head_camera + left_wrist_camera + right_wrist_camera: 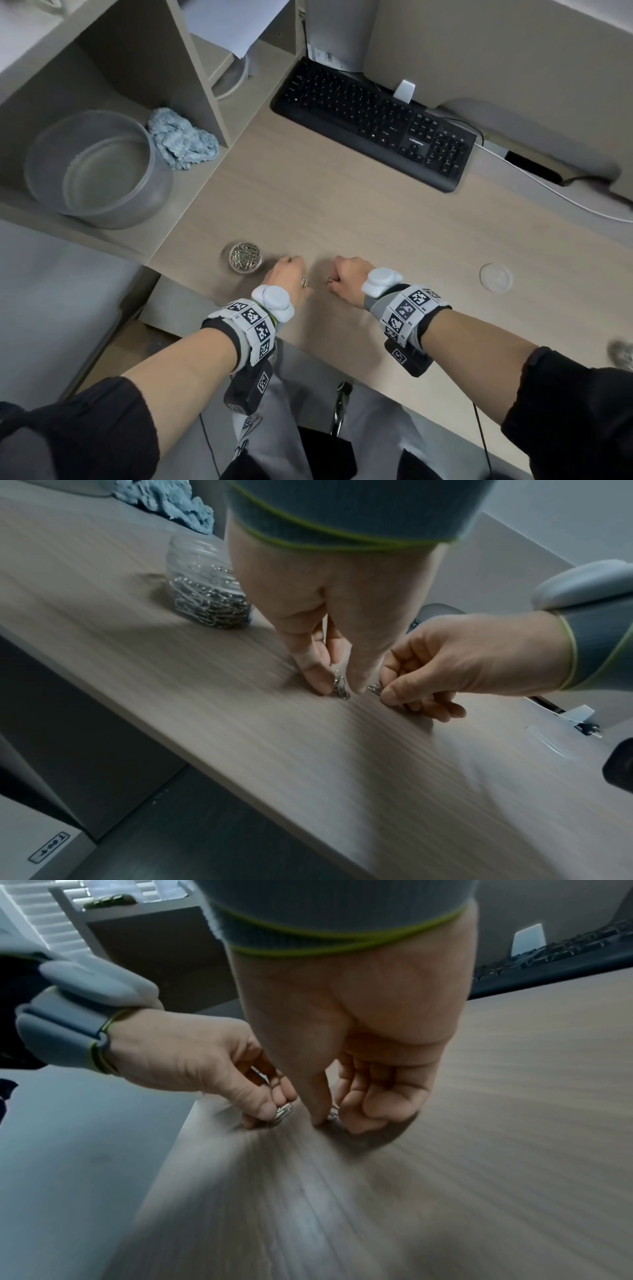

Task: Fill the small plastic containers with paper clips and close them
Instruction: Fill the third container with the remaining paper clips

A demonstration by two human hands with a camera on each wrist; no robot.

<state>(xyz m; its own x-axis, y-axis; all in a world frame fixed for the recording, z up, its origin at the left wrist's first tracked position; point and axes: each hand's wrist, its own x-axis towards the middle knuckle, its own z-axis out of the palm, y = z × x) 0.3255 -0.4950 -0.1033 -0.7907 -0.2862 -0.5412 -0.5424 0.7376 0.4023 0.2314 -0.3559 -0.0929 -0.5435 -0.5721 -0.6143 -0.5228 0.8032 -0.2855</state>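
A small clear plastic container (245, 257) stands open on the desk near its left front corner, holding several silver paper clips (209, 607). Just right of it my left hand (289, 279) pinches paper clips (304, 282) between thumb and forefinger at the desk surface. A few centimetres further right my right hand (346, 278) pinches other paper clips (327, 280) the same way, its other fingers curled. In the right wrist view the left hand's clips (282, 1113) and the right hand's clips (333, 1113) both touch the wood. The container's round clear lid (495, 277) lies flat far to the right.
A black keyboard (373, 120) lies at the back of the desk with a white cable (548, 192) beside it. On the lower shelf to the left stand a grey bowl (96, 168) and a blue cloth (181, 138). The desk's front edge runs just under my wrists.
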